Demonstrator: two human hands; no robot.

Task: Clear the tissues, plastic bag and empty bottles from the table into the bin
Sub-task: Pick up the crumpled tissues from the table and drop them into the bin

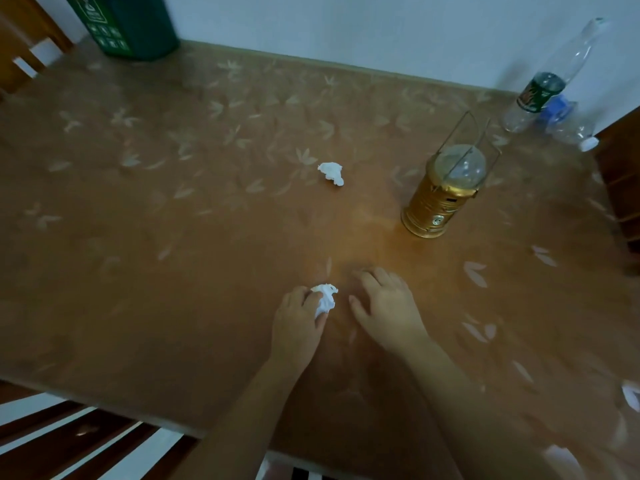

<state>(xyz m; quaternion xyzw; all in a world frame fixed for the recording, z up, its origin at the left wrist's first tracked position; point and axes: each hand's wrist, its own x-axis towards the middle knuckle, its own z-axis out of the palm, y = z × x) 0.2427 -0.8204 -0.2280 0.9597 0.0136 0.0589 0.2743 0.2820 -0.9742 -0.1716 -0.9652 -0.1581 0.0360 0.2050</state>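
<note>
My left hand [298,323] grips a crumpled white tissue [325,299] low on the table. My right hand [388,303] rests just right of it, fingers spread on the tabletop, holding nothing. A second crumpled tissue [331,173] lies further out near the table's middle. At the far right corner an empty clear bottle with a dark green label [543,88] stands tilted, and another clear bottle with a blue label [568,124] lies beside it. The green bin [128,26] stands at the far left corner. No plastic bag is clearly visible.
A gold lantern [443,192] with a clear dome and wire handle stands right of centre. The brown leaf-patterned table cover [173,237] spans the view. A white scrap [632,396] shows at the right edge. Wooden chairs [20,46] flank the table.
</note>
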